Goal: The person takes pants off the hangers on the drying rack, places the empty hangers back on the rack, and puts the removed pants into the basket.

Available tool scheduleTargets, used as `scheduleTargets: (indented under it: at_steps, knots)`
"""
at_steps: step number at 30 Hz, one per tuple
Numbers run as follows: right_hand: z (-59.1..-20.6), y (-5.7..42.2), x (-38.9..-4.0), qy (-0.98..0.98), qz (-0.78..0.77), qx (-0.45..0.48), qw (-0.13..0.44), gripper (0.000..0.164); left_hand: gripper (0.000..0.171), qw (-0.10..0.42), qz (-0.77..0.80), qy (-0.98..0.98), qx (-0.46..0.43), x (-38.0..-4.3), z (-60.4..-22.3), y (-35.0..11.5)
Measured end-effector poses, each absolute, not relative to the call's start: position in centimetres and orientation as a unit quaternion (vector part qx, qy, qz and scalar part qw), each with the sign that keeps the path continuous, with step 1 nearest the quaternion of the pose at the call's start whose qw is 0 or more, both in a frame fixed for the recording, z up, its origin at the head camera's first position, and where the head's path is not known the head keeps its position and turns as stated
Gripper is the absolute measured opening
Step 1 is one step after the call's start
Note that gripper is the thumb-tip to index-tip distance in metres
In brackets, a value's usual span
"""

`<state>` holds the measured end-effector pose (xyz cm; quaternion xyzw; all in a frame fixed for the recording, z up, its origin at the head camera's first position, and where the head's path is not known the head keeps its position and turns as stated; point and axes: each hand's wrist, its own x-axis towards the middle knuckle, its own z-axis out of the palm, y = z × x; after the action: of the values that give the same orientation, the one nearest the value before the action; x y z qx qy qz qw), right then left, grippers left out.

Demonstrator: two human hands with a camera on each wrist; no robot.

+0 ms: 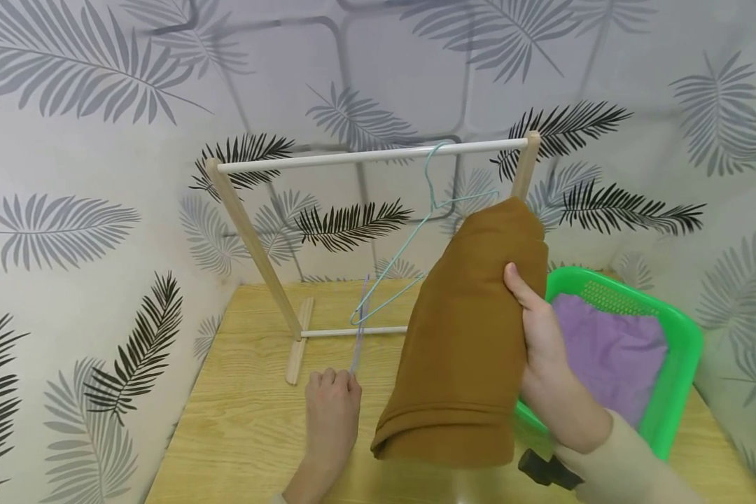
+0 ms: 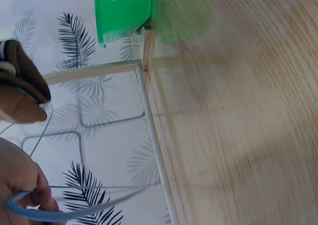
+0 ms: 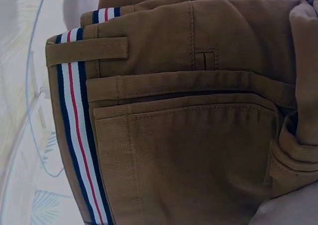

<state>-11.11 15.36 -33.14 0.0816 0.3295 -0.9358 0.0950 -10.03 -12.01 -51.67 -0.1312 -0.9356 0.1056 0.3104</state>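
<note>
In the head view my left hand (image 1: 334, 413) is low over the table, its curled fingers gripping a thin lavender hanger (image 1: 360, 329) that appears nearly edge-on. The left wrist view shows the hanger's curved end (image 2: 74, 214) beside the fingers (image 2: 42, 185). My right hand (image 1: 542, 336) holds folded brown trousers (image 1: 472, 336) up in front of the rack, thumb lying on the near face. Up close in the right wrist view, the trousers (image 3: 184, 150) show a belt loop, a pocket and a waistband striped navy, white and red. Behind them a mint-green hanger (image 1: 393, 259) hangs from the rack's rod.
A small rack (image 1: 252, 245) with wooden legs and white rods stands at the back of the wooden table (image 1: 252, 420). To the right, a green basket (image 1: 683, 364) contains a purple cloth (image 1: 605, 350). Leaf-patterned walls (image 1: 101, 280) enclose the table's back and sides.
</note>
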Motion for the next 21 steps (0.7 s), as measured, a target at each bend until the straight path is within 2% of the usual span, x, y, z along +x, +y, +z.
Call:
scheduleTargets:
  at_steps: [4,11,17,21]
  knots:
    - [-33.2,16.1,-10.9,0.333,-0.935,0.08,0.089,0.036,0.018,0.328,0.098,-0.931,-0.123,-10.2,-51.5,-12.7]
    - [-33.3,17.8,-10.5,0.343,-0.932,0.092,0.075,0.037,0.022,0.342,-0.022,-0.933,-0.11,-10.5,-51.6,-13.3]
    - [-33.5,19.1,-10.1,0.357,-0.926,0.096,0.075,0.041,0.022,0.347,-0.024,-0.932,-0.106,-10.7,-51.4,-13.8]
    - [-33.9,20.3,-9.7,0.371,-0.92,0.099,0.079,0.034,0.024,0.351,-0.037,-0.93,-0.103,-10.7,-51.0,-14.2]
